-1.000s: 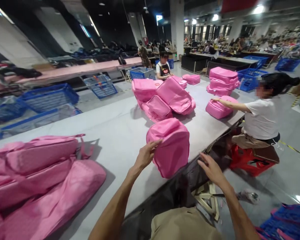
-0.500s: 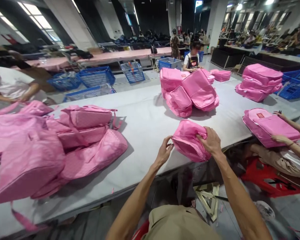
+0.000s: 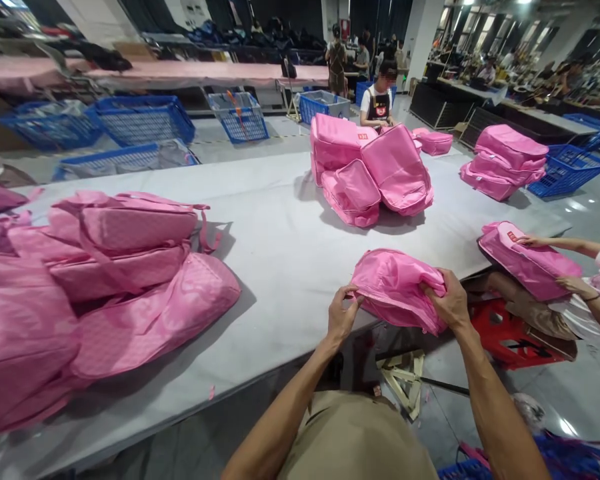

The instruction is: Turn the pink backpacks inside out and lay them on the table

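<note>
I hold a pink backpack (image 3: 395,287) at the near edge of a long grey table (image 3: 280,253). My left hand (image 3: 343,319) pinches its left rim, thumb on top. My right hand (image 3: 447,303) grips its right side with the fingers curled over the fabric. The bag lies crumpled and partly hangs past the table edge, above my lap.
A pile of pink backpacks (image 3: 100,280) fills the table's left. More pink bags (image 3: 370,173) are heaped at mid-table and stacked at the far right (image 3: 505,160). A seated person's hands (image 3: 570,283) handle another bag at right, on a red stool (image 3: 510,333). Blue baskets (image 3: 140,120) stand behind.
My right hand came up from below the table edge and took hold of the bag's right side. The bag went from upright to lying flat and crumpled, drawn toward me. The view swung left.
</note>
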`<state>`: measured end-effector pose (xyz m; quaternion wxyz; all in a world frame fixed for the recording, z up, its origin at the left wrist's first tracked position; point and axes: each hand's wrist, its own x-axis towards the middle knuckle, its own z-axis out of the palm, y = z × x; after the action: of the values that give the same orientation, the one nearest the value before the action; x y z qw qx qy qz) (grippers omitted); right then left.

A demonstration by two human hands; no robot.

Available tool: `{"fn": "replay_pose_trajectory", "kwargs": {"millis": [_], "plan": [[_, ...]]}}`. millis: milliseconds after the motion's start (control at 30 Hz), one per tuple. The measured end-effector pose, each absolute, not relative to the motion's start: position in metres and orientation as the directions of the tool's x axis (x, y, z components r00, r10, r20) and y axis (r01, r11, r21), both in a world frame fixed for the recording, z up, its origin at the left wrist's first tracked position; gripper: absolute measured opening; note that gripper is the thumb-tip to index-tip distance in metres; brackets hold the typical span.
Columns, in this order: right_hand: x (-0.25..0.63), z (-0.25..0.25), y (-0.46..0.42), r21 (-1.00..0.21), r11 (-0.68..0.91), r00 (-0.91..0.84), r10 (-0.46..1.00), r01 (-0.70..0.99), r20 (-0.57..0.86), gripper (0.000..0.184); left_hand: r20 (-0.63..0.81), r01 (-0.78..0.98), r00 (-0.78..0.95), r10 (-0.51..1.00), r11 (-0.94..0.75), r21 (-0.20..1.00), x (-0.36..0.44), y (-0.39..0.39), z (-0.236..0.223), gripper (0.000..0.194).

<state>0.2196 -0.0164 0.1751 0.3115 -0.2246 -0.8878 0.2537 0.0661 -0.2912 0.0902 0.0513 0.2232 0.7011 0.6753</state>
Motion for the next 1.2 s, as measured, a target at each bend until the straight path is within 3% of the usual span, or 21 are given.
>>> {"fn": "replay_pose_trajectory", "kwargs": {"millis": [167, 500, 733, 833, 1033, 1133, 1200], "plan": [[0.235, 0.171, -0.019, -0.606, 0.756, -0.706, 0.568, 0.245, 0.423, 0.049, 0.177, 0.207, -0.897, 0.405, 0.032, 0.978, 0.067, -0.301, 0.074, 0.032], [0.251, 0.166, -0.022, -0.588, 0.760, -0.692, 0.582, 0.276, 0.427, 0.044, 0.207, 0.242, -0.883, 0.422, 0.032, 0.970, 0.072, -0.300, 0.056, 0.043], [0.246, 0.167, -0.024, -0.602, 0.752, -0.689, 0.587, 0.269, 0.425, 0.041, 0.220, 0.273, -0.848, 0.483, 0.041, 0.961, 0.060, -0.304, 0.054, 0.038], [0.236, 0.168, -0.030, -0.601, 0.749, -0.683, 0.594, 0.278, 0.425, 0.039, 0.179, 0.239, -0.837, 0.517, 0.050, 0.970, 0.052, -0.304, 0.062, 0.040], [0.198, 0.173, -0.045, -0.519, 0.779, -0.648, 0.602, 0.351, 0.466, 0.037, 0.103, 0.164, -0.873, 0.477, 0.089, 0.982, 0.056, -0.292, 0.097, 0.068], [0.181, 0.176, -0.055, -0.483, 0.781, -0.624, 0.614, 0.396, 0.483, 0.037, 0.112, 0.225, -0.872, 0.477, 0.187, 0.956, 0.055, -0.287, 0.118, 0.060], [0.173, 0.178, -0.062, -0.460, 0.776, -0.621, 0.626, 0.432, 0.472, 0.036, 0.162, 0.373, -0.794, 0.586, 0.260, 0.891, 0.050, -0.285, 0.133, 0.046]]}}
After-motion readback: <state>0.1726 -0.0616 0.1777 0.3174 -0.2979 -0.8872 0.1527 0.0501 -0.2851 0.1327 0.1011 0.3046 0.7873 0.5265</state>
